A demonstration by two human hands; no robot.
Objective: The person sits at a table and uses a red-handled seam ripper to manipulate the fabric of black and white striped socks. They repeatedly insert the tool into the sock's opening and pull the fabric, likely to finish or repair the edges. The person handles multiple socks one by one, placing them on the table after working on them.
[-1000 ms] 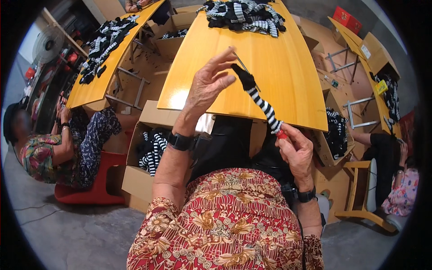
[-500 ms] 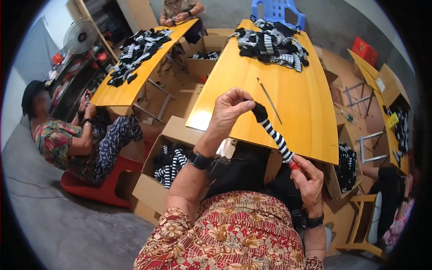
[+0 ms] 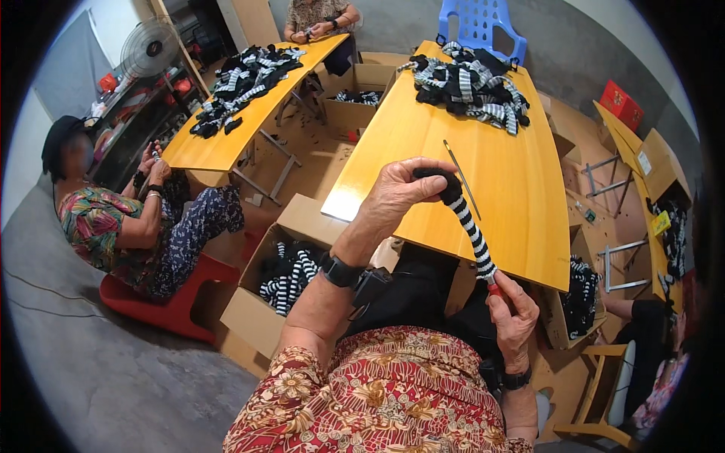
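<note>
A narrow knitted piece with black and white stripes (image 3: 474,240) and a black end stretches between my hands above the near edge of the yellow table (image 3: 513,200). My left hand (image 3: 400,198) is closed, pinching its black end between thumb and fingers. Lower and to the right, my right hand (image 3: 515,317) is closed around the red handle of a tool (image 3: 494,290). The handle meets the striped end; the rest of the tool is hidden, seemingly inside the knit. Beyond my hands, a thin dark stick (image 3: 461,180) lies on the table.
A heap of striped knits (image 3: 472,87) covers the table's far end, before a blue plastic chair (image 3: 483,26). Open cartons of knits stand to the left (image 3: 253,317) and right (image 3: 555,309). Co-workers (image 3: 113,226) sit at another table (image 3: 204,151) with a second heap.
My left hand has moved slightly right and down, and the black end now looks wider and bunched at my fingers. The right hand has lowered a little, still on the red handle.
</note>
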